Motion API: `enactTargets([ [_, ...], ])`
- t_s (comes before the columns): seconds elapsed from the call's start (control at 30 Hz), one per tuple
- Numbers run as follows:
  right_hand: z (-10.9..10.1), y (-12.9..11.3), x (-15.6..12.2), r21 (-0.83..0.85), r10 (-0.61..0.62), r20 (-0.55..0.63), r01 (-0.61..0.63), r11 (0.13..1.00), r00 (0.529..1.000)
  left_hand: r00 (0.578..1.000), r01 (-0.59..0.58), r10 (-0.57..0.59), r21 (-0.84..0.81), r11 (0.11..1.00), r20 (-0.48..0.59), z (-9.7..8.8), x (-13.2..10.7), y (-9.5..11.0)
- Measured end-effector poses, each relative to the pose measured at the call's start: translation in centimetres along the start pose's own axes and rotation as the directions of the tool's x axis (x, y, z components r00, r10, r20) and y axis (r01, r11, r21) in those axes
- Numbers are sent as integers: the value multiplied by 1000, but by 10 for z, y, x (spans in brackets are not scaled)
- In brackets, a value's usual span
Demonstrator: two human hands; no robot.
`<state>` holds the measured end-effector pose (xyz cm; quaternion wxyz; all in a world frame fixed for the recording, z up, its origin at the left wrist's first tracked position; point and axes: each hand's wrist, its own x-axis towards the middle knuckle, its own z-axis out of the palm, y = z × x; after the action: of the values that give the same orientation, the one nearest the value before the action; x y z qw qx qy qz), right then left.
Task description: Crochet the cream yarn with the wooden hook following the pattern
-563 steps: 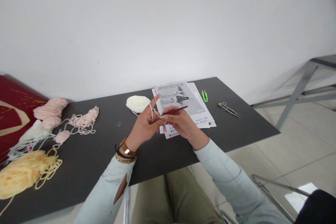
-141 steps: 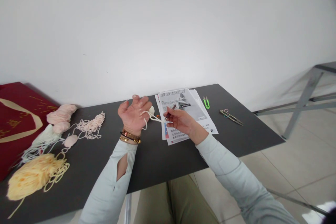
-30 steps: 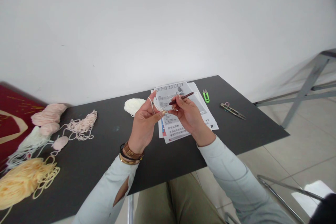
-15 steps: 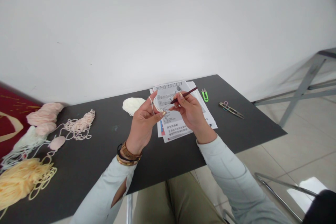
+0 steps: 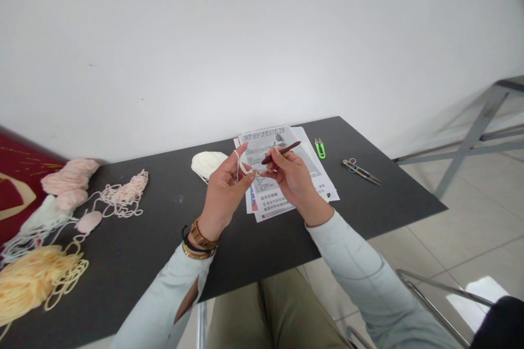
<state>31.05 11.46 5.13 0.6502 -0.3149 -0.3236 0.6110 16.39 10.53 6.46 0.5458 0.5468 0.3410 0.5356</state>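
White yarn [image 5: 238, 158] loops over the raised index finger of my left hand [image 5: 227, 188], whose thumb pinches the strand near its tip. In my right hand [image 5: 292, 177] is a crochet hook with a dark reddish-brown handle [image 5: 291, 148], held like a pen and slanting up to the right. The fingertips of both hands nearly meet over the printed sheets [image 5: 282, 204]. Behind my left hand lies a white ball of yarn [image 5: 208, 163]. The hook's tip and the fine work between my fingers are too small to make out.
Green thread snips [image 5: 320, 149] and metal snips [image 5: 360, 171] lie right of the papers on the black table [image 5: 262, 251]. Pink yarn [image 5: 70, 177], a loose pale pink tangle [image 5: 125, 193] and yellow yarn [image 5: 36, 278] lie left, beside a red bag [image 5: 16, 185]. A white wall stands behind.
My right hand has shifted slightly left and down, and the hook has turned a little with it. The yarn loop at my left index finger has changed shape; my left hand stays nearly still.
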Motion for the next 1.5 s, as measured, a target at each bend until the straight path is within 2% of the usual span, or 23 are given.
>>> enactTargets([
  [0.07, -1, 2, 0, -7, -22, -21, 22, 1000, 1000, 998, 47, -48, 34, 998, 44, -3, 2, 2],
  [0.17, -2, 2, 1, -22, -44, -33, 43, 999, 998, 990, 96, -96, 2, 995, 106, -7, 5, 5],
  [0.37, -1, 1, 1, -7, 7, -32, -7, 1000, 999, 999, 43, -42, -49, 998, 28, -3, 5, 3],
  [0.53, 4, 6, -4, -58, 11, 22, -10, 998, 1000, 994, -40, 30, -101, 994, -103, 0, 5, -3],
  [0.67, 6, 13, -6, -78, -10, 18, 11, 997, 1000, 994, -26, 9, -163, 986, -109, -1, 5, -8],
  [0.87, 7, 18, -5, -19, 79, 78, -77, 997, 994, 995, 2, -19, -175, 985, -95, 2, 4, -12],
  [1.0, 5, 18, -5, -84, -1, 60, 6, 996, 998, 997, 45, -57, -198, 979, -57, -1, 5, -10],
  [1.1, 2, 15, -3, -158, -107, 14, 108, 982, 994, 988, 154, -151, -204, 967, 27, -6, 6, -5],
  [1.2, 0, 14, -2, -226, -176, 8, 173, 959, 984, 983, 183, -181, -176, 967, 25, -10, 8, -1],
  [1.4, 3, 15, -1, -188, -159, 23, 161, 969, 987, 998, 52, -50, 54, 997, -45, -3, 6, -3],
  [1.5, 3, 14, -1, -159, -132, 20, 133, 978, 991, 999, 5, 1, 136, 991, -46, -3, 5, -5],
])
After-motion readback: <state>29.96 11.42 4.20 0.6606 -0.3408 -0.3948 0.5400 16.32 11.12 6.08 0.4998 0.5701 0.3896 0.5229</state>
